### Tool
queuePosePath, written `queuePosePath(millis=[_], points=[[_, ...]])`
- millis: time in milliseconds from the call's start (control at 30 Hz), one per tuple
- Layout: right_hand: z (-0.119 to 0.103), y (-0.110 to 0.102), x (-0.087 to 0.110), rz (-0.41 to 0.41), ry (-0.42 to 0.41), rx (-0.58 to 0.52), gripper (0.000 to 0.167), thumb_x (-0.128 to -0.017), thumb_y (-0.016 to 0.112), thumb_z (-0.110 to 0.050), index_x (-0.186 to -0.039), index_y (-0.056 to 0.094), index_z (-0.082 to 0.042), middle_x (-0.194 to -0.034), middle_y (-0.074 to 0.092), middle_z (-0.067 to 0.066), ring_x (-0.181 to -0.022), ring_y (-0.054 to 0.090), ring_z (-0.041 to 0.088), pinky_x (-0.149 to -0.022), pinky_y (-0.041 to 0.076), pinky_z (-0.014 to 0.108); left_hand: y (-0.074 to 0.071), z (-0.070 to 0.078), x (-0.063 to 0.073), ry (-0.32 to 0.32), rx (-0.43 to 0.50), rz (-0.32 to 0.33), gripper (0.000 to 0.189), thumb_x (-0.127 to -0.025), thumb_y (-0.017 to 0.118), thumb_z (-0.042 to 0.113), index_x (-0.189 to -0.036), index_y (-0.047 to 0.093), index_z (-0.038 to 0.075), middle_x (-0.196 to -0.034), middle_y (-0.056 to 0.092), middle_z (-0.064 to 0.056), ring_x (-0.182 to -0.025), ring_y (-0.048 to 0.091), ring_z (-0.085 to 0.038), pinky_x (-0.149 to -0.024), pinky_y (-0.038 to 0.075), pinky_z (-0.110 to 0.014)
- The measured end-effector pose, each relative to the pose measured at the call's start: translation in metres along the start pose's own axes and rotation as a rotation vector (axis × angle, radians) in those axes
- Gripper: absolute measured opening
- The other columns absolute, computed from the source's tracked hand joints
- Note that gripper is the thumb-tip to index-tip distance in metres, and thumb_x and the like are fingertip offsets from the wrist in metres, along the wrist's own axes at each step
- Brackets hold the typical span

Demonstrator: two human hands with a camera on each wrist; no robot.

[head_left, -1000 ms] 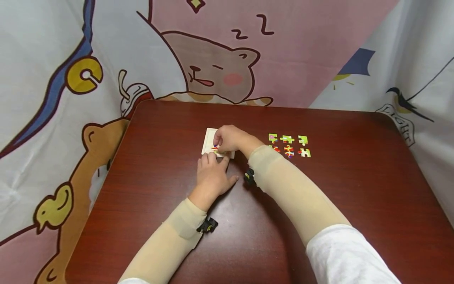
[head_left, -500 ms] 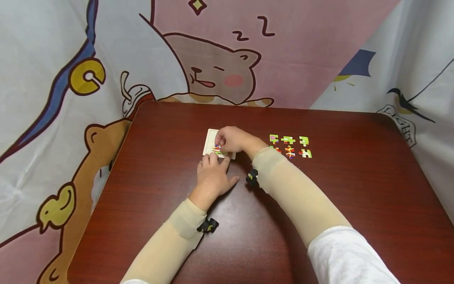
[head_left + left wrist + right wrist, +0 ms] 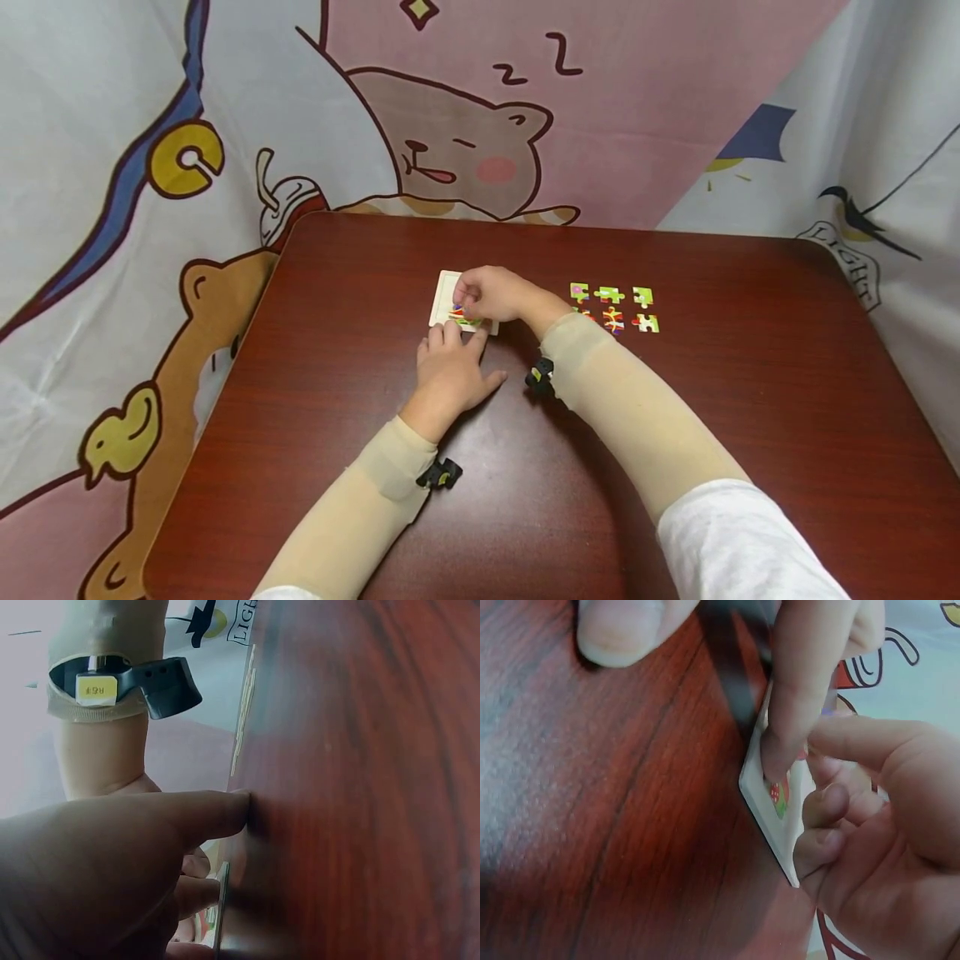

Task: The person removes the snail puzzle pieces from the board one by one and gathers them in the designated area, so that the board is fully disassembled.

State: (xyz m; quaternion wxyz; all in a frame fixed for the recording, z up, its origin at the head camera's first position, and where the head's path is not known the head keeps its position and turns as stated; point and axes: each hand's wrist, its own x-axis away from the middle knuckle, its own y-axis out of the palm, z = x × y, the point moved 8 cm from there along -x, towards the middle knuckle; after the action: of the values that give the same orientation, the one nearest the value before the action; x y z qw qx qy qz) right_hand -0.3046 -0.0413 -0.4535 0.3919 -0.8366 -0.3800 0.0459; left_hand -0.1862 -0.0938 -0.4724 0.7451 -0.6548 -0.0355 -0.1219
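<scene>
A small pale puzzle board [image 3: 444, 287] lies on the table, with colourful puzzle pieces [image 3: 457, 313] in its near part. My left hand [image 3: 450, 371] rests palm down at the near side, its fingertips on the board's edge and its thumb spread on the table. Over the board, my right hand [image 3: 495, 293] has curled fingers and pinches a small puzzle piece at its fingertips, mostly hidden by them. In the right wrist view, the curled fingers of the right hand [image 3: 892, 825] are close to the board [image 3: 769, 817], and a left fingertip presses the board's border.
To the right, several loose puzzle pieces [image 3: 611, 296] lie in two rows; the right forearm partly covers one. The brown table [image 3: 360, 275] reaches a cartoon-printed curtain [image 3: 615, 125] at its back and sides. Each wrist wears a black camera mount [image 3: 440, 474].
The right wrist and forearm have shifted slightly to the right, while the fingers stay over the board. The left hand holds its place, and the loose pieces lie as before.
</scene>
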Motion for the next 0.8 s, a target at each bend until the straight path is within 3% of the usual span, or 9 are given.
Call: queuePosePath(millis=[167,367,667,800], points=[[0.009,-0.014,0.012,0.066,-0.043,-0.080,0.010,-0.096,0.073,-0.005,-0.105,0.073,-0.007,-0.091,0.073,0.004,-0.089,0.067,0.020,-0.085,0.052,0.036,0.000,0.002,-0.001,0.005,0.012,0.008,0.087,-0.094,0.065,0.072,-0.168,0.036,0.035,-0.138,0.044,-0.021,-0.135,0.038,-0.041,-0.111,0.038,-0.058],[0.036,-0.032,0.042,0.118,-0.014,-0.149,0.012,-0.097,0.075,-0.006,-0.108,0.074,-0.006,-0.092,0.074,0.005,-0.087,0.067,0.021,-0.083,0.052,0.037,0.002,0.000,-0.001,-0.013,0.027,-0.007,0.087,-0.095,0.065,0.071,-0.169,0.035,0.035,-0.137,0.043,-0.020,-0.135,0.037,-0.040,-0.112,0.036,-0.058],[0.103,-0.068,0.129,0.172,0.100,-0.185,0.013,-0.100,0.074,-0.008,-0.112,0.074,-0.004,-0.093,0.073,0.009,-0.078,0.060,0.021,-0.066,0.049,0.032,0.001,0.002,0.000,-0.015,0.028,-0.027,0.088,-0.096,0.062,0.071,-0.170,0.031,0.035,-0.139,0.043,-0.021,-0.136,0.036,-0.041,-0.112,0.036,-0.057],[0.127,-0.081,0.167,0.166,0.137,-0.178,0.015,-0.098,0.077,-0.005,-0.111,0.073,-0.001,-0.094,0.075,0.009,-0.081,0.064,0.018,-0.070,0.052,0.029,0.004,0.001,0.001,-0.024,0.035,-0.038,0.089,-0.096,0.062,0.071,-0.170,0.029,0.036,-0.142,0.041,-0.021,-0.137,0.034,-0.040,-0.113,0.035,-0.056]])
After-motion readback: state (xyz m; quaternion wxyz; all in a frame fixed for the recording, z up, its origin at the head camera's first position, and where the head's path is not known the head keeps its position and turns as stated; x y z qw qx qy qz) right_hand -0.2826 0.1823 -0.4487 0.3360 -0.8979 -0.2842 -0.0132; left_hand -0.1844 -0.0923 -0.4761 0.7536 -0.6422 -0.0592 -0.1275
